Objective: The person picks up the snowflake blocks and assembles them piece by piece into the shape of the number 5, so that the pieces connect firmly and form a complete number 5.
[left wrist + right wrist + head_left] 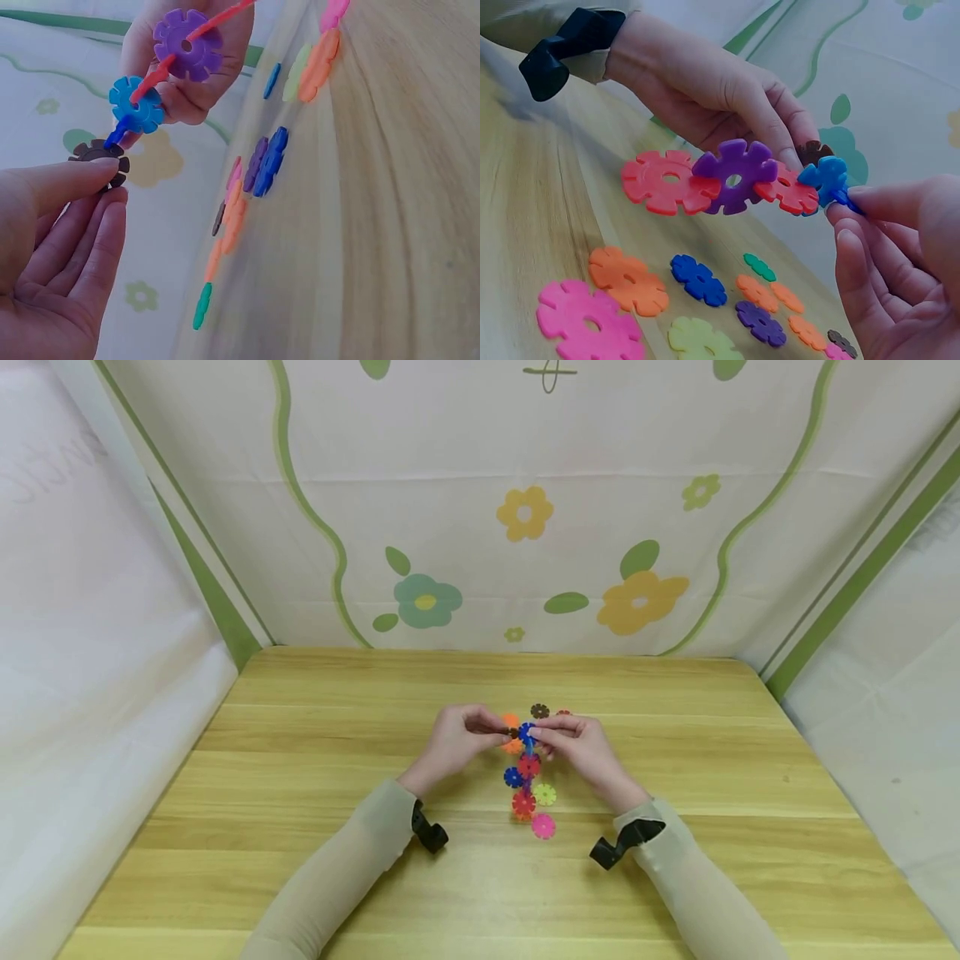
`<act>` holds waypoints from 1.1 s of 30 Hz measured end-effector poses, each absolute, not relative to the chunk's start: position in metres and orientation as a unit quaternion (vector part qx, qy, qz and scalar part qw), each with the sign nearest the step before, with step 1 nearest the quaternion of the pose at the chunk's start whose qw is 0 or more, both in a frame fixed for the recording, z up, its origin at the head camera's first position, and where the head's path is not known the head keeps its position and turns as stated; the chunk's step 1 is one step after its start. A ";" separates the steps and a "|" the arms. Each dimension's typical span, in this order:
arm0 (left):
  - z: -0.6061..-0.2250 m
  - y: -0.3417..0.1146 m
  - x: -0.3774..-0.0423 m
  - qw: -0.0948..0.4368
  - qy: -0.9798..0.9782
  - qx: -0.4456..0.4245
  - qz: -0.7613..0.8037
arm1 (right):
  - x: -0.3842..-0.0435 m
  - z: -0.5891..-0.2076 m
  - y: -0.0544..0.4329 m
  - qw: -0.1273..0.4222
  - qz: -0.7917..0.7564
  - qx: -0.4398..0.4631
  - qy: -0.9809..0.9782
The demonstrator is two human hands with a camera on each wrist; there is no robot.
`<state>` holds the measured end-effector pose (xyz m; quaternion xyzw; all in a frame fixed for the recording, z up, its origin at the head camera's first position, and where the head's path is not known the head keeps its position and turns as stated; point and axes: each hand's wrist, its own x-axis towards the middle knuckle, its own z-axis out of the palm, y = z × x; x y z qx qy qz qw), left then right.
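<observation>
My left hand (453, 739) pinches a brown snowflake disc (82, 151) between thumb and fingers. Facing it, my right hand (588, 750) grips a dark blue snowflake disc (527, 732) by its edge. The brown and dark blue discs meet edge to edge in the left wrist view. From the dark blue one a linked chain hangs above the table: a light blue disc (152, 111), a red disc (799, 196), a purple disc (725, 161) and another red disc (649, 178). Neighbouring discs sit crosswise in each other's slots.
Loose discs lie on the wooden table (300, 760) under the chain, among them a pink disc (543, 826), a yellow-green disc (547, 794), a green disc (760, 266) and several orange ones. A flower-printed curtain (465, 527) stands behind the table. Both wrists wear black camera mounts.
</observation>
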<state>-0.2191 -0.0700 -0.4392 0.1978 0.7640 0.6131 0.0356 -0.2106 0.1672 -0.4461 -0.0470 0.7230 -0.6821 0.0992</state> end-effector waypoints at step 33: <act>-0.439 -0.079 -0.225 0.048 0.760 0.195 0.618 | -0.216 -0.446 0.176 0.103 -0.687 -0.054 0.717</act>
